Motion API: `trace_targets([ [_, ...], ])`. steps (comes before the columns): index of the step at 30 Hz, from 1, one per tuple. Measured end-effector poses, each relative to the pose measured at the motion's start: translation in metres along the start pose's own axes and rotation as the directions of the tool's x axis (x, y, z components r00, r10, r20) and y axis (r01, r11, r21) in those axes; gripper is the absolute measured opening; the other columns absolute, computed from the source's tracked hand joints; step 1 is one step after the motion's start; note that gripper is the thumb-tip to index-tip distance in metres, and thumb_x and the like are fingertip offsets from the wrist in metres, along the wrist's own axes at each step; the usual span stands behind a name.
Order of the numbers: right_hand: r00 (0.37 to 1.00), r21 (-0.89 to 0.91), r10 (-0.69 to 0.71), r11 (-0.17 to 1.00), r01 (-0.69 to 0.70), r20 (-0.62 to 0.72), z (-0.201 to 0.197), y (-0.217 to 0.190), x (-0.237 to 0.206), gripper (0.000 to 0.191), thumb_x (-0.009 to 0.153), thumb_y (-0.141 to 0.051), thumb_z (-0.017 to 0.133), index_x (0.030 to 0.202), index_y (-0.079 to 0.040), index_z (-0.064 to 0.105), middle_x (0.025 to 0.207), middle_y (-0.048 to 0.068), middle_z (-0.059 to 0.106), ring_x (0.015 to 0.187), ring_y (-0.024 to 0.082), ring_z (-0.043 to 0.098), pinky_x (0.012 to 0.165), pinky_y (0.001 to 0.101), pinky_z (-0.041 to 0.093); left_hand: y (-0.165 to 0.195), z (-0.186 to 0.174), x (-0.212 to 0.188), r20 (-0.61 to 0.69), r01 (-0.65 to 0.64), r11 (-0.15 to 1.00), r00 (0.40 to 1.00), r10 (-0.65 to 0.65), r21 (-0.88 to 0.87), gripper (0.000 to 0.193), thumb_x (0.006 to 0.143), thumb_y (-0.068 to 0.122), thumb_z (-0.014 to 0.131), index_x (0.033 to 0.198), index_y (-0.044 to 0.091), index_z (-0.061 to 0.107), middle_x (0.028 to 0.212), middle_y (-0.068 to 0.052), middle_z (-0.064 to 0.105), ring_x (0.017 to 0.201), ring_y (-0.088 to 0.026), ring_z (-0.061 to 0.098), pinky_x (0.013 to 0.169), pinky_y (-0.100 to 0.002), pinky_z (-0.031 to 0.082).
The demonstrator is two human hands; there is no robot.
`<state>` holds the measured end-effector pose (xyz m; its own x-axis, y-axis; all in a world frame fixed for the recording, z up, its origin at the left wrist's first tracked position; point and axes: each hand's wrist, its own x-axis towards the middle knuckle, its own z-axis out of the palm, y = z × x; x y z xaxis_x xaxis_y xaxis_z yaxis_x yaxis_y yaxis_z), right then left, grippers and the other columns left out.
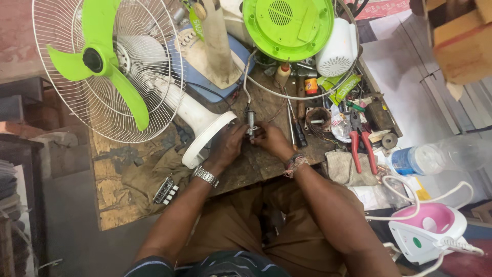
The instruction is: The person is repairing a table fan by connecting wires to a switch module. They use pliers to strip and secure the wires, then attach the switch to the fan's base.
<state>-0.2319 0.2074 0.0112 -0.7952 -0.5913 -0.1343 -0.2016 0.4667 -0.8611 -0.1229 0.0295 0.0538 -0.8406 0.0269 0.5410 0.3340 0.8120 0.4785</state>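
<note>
Both my hands meet over the worn wooden workbench, just in front of the open end of the white fan neck, and between them I hold a small grey metal part with a wire running up from it. My left hand curls around its lower side, fingers closed on it; my right hand pinches it from the other side, fingertips pressed against the metal. The part looks light, stiff and hard, likely a little slick, so I judge the safest grip is on its body, not on the thin wire, which bends easily and could pull loose. Left of the neck lies the fan itself: a round white wire grille over glossy lime-green plastic blades. Right of my hands, red-handled pliers rest on the bench near a dirty cloth, and beyond them a pink and white iron.
</note>
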Motion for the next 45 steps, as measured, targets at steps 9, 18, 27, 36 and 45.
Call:
trace_targets([
  [9, 1.0, 0.049, 0.008, 0.999, -0.006, -0.029, 0.001, 0.003, -0.002, 0.061, 0.074, -0.005, 0.086, 0.13, 0.0, 0.063, 0.095, 0.008, 0.075, 0.085, 0.015, 0.072, 0.076, 0.0286, 0.061, -0.003, 0.002, 0.0, 0.038, -0.027, 0.998, 0.999, 0.026, 0.051, 0.038, 0.084, -0.002, 0.065, 0.12, 0.008, 0.071, 0.119, -0.009, 0.07, 0.097, -0.035, 0.064, 0.079, -0.045, 0.054],
  [18, 0.988, -0.155, -0.018, 0.988, -0.006, -0.15, 0.004, -0.038, -0.021, 0.058, 0.075, -0.014, 0.083, 0.128, -0.004, 0.062, 0.099, 0.014, 0.072, 0.087, 0.025, 0.073, 0.08, 0.0364, 0.059, -0.001, 0.001, 0.0, 0.039, -0.066, 0.994, 0.997, 0.062, 0.089, 0.037, 0.083, -0.003, 0.065, 0.118, 0.006, 0.072, 0.117, -0.006, 0.072, 0.096, -0.034, 0.062, 0.082, -0.044, 0.053],
  [27, 0.99, -0.222, -0.05, 0.975, 0.02, -0.13, -0.007, -0.034, -0.016, 0.049, 0.071, -0.01, 0.08, 0.119, -0.006, 0.07, 0.106, 0.017, 0.071, 0.095, 0.03, 0.072, 0.086, 0.0393, 0.058, -0.003, 0.009, -0.002, -0.023, -0.087, 0.984, 0.996, 0.091, 0.155, 0.029, 0.086, 0.002, 0.068, 0.115, 0.005, 0.074, 0.115, -0.008, 0.073, 0.113, -0.033, 0.063, 0.091, -0.046, 0.053],
  [36, 0.986, -0.204, -0.067, 0.978, 0.035, -0.155, -0.004, -0.033, -0.019, 0.069, 0.071, -0.008, 0.082, 0.133, -0.002, 0.053, 0.105, 0.015, 0.071, 0.097, 0.031, 0.07, 0.086, 0.0414, 0.056, -0.002, 0.01, -0.002, -0.037, -0.056, 0.988, 0.997, 0.062, 0.146, 0.03, 0.086, 0.002, 0.068, 0.116, 0.005, 0.072, 0.114, -0.008, 0.072, 0.116, -0.032, 0.062, 0.094, -0.046, 0.052],
  [45, 0.985, -0.128, -0.039, 0.992, 0.017, -0.167, -0.004, -0.027, -0.019, 0.068, 0.074, -0.01, 0.082, 0.134, -0.003, 0.051, 0.106, 0.014, 0.073, 0.1, 0.031, 0.072, 0.087, 0.0394, 0.057, -0.001, 0.005, -0.006, -0.068, -0.017, 0.999, 0.998, 0.02, 0.045, 0.034, 0.087, 0.002, 0.069, 0.121, 0.004, 0.069, 0.114, -0.013, 0.071, 0.114, -0.034, 0.063, 0.094, -0.046, 0.052],
])
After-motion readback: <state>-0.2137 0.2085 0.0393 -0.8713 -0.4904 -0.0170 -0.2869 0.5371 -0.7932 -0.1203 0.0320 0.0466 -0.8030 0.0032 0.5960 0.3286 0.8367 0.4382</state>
